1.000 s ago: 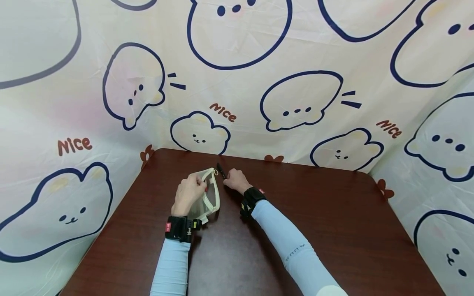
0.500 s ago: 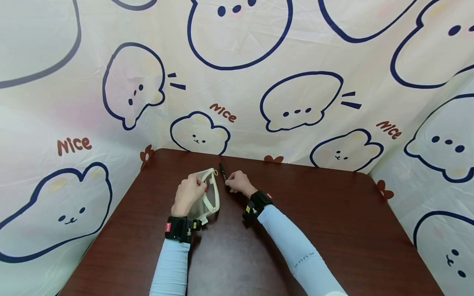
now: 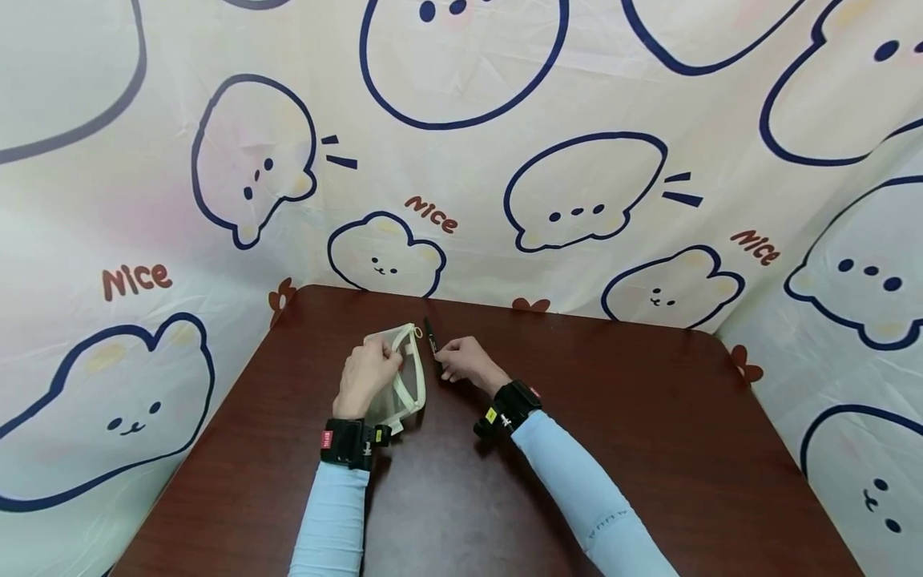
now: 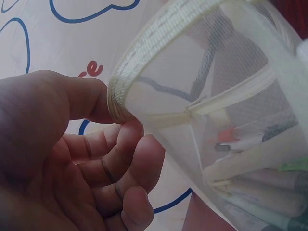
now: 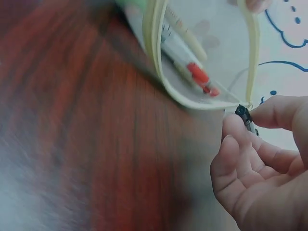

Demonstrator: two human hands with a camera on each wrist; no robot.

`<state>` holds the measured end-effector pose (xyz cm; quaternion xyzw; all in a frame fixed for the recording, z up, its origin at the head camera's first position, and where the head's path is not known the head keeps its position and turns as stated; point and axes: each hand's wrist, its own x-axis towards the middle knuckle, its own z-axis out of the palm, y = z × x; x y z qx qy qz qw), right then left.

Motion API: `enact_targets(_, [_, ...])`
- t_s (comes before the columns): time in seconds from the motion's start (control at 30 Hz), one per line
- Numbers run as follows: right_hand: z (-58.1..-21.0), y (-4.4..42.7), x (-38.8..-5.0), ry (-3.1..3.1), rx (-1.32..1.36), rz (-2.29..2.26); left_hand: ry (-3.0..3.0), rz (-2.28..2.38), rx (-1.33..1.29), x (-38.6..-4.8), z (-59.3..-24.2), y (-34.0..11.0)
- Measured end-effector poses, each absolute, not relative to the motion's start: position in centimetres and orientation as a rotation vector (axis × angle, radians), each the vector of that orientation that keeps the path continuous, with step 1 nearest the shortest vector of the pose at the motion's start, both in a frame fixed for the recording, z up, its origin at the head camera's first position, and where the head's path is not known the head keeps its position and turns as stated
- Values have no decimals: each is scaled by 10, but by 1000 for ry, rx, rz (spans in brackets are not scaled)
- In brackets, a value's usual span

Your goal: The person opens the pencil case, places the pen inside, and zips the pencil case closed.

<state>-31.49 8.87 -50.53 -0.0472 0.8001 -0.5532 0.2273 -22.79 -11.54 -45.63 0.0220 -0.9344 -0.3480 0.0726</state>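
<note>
My left hand (image 3: 364, 373) pinches the zipped edge of a pale mesh pencil pouch (image 4: 144, 53) between thumb and fingers. The pouch's mouth is spread apart. Several pens and markers (image 4: 255, 187) lie inside, one of them a red-tipped pen (image 5: 197, 72). Just right of the pouch, my right hand (image 3: 469, 359) holds a slim black pen (image 3: 430, 335) between thumb and fingers, its far end pointing toward the back of the table. The right wrist view shows only the dark end of that pen beside the pouch's zipper corner, the rest covered by fingers.
Both hands work over a dark brown wooden table (image 3: 620, 433). A pale cloth (image 3: 476, 176) with cartoon outlines hangs along the back and sides of the table. A small ring pull (image 3: 418, 332) sits at the pouch's far corner.
My right hand has shifted slightly right and toward me, and its wrist has turned. The black pen now stands more upright in the head view. The left hand keeps its hold on the pouch.
</note>
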Motion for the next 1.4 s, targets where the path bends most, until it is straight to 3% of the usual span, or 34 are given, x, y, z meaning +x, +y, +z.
enact_targets(0.5, [-499, 76, -276, 1939, -53, -1789, -2809, -1048, 65, -226, -453, -115])
enact_targets(1.4, [-499, 57, -268, 2023, -171, -1620, -2800, -1089, 68, -226, -453, -119])
